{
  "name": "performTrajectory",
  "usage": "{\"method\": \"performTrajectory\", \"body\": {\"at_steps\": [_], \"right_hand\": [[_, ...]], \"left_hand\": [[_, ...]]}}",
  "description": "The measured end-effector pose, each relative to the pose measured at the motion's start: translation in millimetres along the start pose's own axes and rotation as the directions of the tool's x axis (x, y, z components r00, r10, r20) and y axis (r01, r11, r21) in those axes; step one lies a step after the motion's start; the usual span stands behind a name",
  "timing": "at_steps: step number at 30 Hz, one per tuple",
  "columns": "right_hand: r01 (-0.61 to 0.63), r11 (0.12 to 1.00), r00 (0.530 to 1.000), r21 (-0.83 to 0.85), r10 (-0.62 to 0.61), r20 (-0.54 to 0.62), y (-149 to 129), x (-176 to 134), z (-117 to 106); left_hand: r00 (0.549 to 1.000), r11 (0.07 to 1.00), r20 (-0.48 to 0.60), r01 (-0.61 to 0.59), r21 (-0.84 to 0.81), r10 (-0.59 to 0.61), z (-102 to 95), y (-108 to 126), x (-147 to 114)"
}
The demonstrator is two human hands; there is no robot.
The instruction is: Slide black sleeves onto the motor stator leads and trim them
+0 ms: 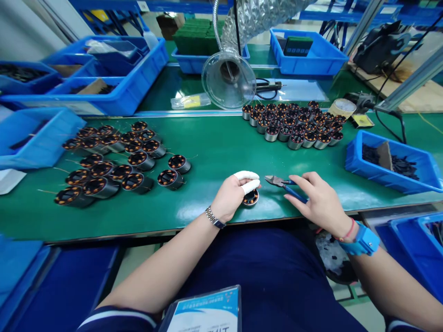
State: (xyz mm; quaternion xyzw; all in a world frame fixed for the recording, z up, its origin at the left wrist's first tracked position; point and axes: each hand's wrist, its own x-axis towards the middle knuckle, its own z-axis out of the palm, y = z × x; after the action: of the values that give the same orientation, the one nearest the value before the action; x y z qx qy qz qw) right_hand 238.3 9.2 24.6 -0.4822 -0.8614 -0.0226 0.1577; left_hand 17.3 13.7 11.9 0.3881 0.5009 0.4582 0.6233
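Observation:
My left hand (236,192), with white covers on its thumb and a finger, is closed on a motor stator (251,198) near the front edge of the green bench. Copper coils ring the stator's open top; my fingers hide part of it. Just to the right, my right hand (316,198) grips cutting pliers (282,181) by their blue handles. The jaws point left toward the stator, with a small gap between. A loose group of stators (100,182) with wire ends sticking out stands on the left. Another tightly packed group of stators (294,122) stands at the back right.
A blue bin (391,177) of dark strips sits at the right edge. Blue trays (121,99) fill the back left. A clear extraction funnel (211,87) hangs over the middle back. Behind the right group lies a roll of tape (342,108).

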Motion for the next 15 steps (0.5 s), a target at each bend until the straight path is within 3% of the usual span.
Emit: {"method": "performTrajectory", "body": {"at_steps": [15], "right_hand": [[0.107, 0.986, 0.993, -0.128, -0.112, -0.033, -4, 11, 0]], "left_hand": [[1.0, 1.0, -0.027, -0.007, -0.001, 0.007, 3.5, 3, 0]]}}
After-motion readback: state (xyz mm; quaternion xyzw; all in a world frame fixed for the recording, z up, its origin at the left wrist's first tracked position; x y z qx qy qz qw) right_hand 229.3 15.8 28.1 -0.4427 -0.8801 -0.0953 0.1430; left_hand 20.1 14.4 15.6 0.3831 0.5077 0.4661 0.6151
